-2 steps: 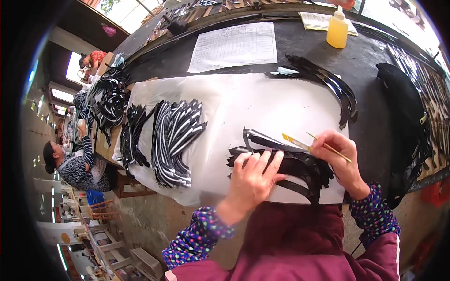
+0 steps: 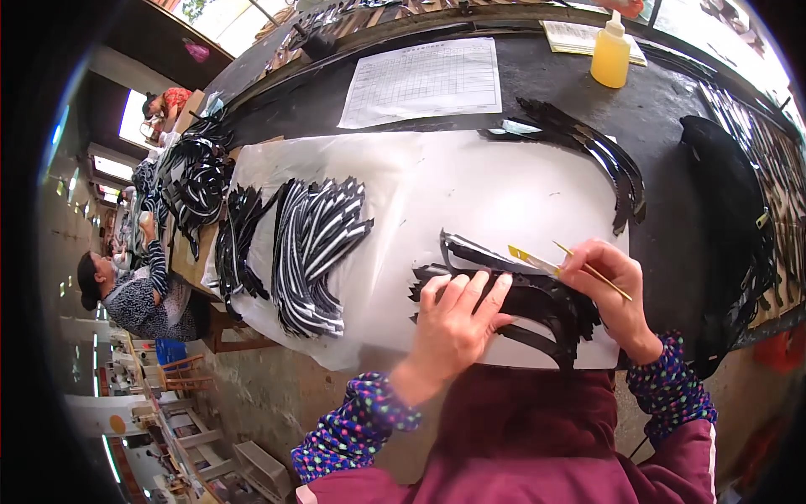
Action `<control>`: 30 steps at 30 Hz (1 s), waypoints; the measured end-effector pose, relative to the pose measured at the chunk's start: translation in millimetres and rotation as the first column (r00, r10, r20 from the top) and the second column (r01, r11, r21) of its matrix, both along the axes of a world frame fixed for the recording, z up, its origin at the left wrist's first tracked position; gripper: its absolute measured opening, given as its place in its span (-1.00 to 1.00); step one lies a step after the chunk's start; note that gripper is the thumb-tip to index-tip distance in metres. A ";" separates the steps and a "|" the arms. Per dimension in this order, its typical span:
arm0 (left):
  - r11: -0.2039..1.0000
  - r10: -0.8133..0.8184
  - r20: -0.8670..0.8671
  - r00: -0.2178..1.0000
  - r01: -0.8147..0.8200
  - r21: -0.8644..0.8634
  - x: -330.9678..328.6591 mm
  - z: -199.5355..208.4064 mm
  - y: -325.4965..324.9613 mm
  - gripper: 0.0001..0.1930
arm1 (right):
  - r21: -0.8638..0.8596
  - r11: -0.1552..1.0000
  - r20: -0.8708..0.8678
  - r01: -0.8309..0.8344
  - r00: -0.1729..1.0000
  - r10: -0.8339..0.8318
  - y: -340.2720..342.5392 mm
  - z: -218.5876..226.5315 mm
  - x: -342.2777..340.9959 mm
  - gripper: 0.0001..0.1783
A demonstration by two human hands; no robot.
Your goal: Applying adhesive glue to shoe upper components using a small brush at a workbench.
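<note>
My left hand [image 2: 457, 323] lies flat, fingers spread, pressing down on a fan of curved black strips [image 2: 537, 302] at the near edge of the white sheet [image 2: 470, 193]. My right hand [image 2: 609, 290] grips a thin brush with a yellow tip [image 2: 537, 260], its tip resting on the strips just past my left fingers. A row of curved black strips with white edges [image 2: 315, 252] lies spread on the sheet to the left.
A printed paper form [image 2: 428, 80] and a yellow glue bottle [image 2: 611, 55] stand at the far side of the dark table. More black strips [image 2: 604, 160] curve at the right, a black pile [image 2: 735, 218] beyond. Another person [image 2: 134, 294] sits at left.
</note>
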State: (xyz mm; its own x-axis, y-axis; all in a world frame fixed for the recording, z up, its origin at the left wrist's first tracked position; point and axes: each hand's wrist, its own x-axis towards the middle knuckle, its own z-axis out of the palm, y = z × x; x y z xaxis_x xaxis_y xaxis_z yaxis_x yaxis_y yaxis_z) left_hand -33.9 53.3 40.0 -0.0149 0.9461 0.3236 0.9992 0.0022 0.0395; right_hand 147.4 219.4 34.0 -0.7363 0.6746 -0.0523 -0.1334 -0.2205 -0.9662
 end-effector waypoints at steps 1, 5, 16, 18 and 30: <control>1.000 -0.016 0.063 0.998 0.014 0.018 -2.0 -0.5 1.1 -0.53 | 0.058 0.998 -0.002 0.030 1.000 -0.030 -3.9 0.0 -0.1 -0.88; 0.992 -0.065 0.229 0.971 0.039 0.118 -4.9 1.5 21.4 -0.66 | 0.129 0.989 0.004 0.069 0.998 -0.070 -3.7 1.8 1.0 -0.84; 0.998 0.055 0.726 0.686 -0.038 -0.040 -14.5 7.2 50.6 -0.57 | -0.231 0.962 -0.046 0.147 0.986 -0.162 2.6 3.2 0.8 -0.78; 0.995 0.090 0.724 0.684 -0.040 -0.087 -13.5 6.6 53.2 -0.47 | -0.176 0.969 -0.096 0.173 0.977 -0.192 7.0 -0.5 1.8 -0.79; 0.965 -0.019 0.655 0.756 0.185 -0.186 -24.4 9.6 65.5 -0.27 | 0.425 0.867 -0.123 0.262 0.965 -0.231 10.3 2.2 7.4 -0.86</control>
